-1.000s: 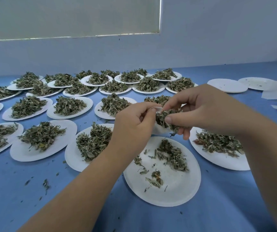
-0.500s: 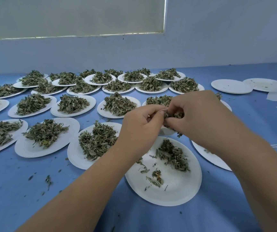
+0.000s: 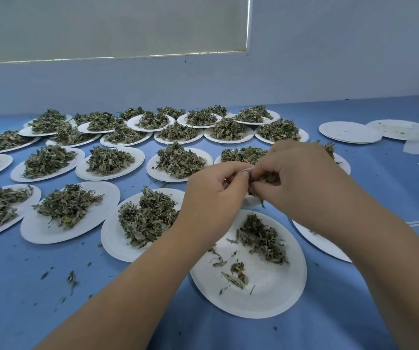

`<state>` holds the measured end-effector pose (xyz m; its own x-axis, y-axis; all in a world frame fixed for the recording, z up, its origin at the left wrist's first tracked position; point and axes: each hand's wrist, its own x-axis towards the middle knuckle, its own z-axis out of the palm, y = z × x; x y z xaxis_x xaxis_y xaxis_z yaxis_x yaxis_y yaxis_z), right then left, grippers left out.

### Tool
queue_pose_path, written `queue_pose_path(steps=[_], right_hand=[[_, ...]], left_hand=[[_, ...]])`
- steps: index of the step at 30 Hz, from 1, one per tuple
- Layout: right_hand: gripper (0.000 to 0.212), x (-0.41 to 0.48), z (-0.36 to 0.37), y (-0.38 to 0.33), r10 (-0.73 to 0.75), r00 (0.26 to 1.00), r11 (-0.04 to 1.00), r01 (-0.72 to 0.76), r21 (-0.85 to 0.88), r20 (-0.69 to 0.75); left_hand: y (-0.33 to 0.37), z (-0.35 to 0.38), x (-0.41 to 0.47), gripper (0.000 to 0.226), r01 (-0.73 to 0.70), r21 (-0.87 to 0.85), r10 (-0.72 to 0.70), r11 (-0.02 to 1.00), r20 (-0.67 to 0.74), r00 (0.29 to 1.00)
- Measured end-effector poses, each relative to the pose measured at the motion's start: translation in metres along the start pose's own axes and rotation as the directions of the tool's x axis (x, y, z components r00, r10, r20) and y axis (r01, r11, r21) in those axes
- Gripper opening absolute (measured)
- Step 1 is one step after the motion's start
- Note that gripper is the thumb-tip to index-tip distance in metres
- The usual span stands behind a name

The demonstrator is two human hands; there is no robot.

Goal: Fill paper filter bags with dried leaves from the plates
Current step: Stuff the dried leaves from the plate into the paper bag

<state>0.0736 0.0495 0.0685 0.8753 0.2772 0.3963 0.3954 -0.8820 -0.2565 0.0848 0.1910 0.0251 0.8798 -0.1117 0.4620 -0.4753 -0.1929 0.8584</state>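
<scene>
Above the near plate (image 3: 266, 301), left hand (image 3: 211, 195) and right hand (image 3: 302, 183), fingers (image 3: 237, 171) pinching the filter bag (image 3: 264, 178).

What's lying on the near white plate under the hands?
The round white paper plate bears a small pile of dried green leaves and loose scraps; left hand and right hand hide part of its rim.

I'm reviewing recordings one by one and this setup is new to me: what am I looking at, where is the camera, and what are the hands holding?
No machine here: a person works with bare hands, filmed by a head-worn camera looking down. The left hand pinches what seems a white filter bag, mostly hidden; the right hand pinches dried leaves at its mouth. Below them a nearly emptied paper plate lies on the blue table, with leaf-heaped plates beyond and empty plates far right.
</scene>
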Motion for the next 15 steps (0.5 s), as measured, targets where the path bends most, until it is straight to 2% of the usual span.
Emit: queue_pose_path(steps=[3,6,8,10,15], right_hand=[[0.005,-0.0022,-0.0045,-0.0008,0.015,0.998,0.98,-0.002,0.199,-0.067],[0.018,-0.0038,-0.0076,0.0026,0.033,0.994,0.945,0.003,0.328,-0.104],[0.022,-0.0047,-0.0072,0.0032,0.011,0.99,0.954,0.031,0.299,-0.14],[0.017,-0.0055,-0.0052,0.0026,-0.038,0.988,0.971,0.072,0.227,-0.149],[0.014,-0.0041,-0.0005,0.0037,-0.12,0.991,0.988,0.125,0.095,-0.055]], left_hand=[[-0.001,-0.0022,0.0005,0.025,0.011,0.01,-0.011,1.0,-0.031,0.999],[-0.0015,-0.0047,0.0009,0.026,0.021,0.004,-0.021,1.0,-0.055,0.998],[-0.0016,-0.0047,0.0003,0.028,0.027,0.003,-0.026,1.0,-0.054,0.998],[-0.0017,-0.0035,-0.0005,0.028,0.025,0.003,-0.025,1.0,-0.051,0.998],[0.001,-0.0035,-0.0026,0.028,0.0,-0.042,-0.001,0.999,-0.026,1.0]])
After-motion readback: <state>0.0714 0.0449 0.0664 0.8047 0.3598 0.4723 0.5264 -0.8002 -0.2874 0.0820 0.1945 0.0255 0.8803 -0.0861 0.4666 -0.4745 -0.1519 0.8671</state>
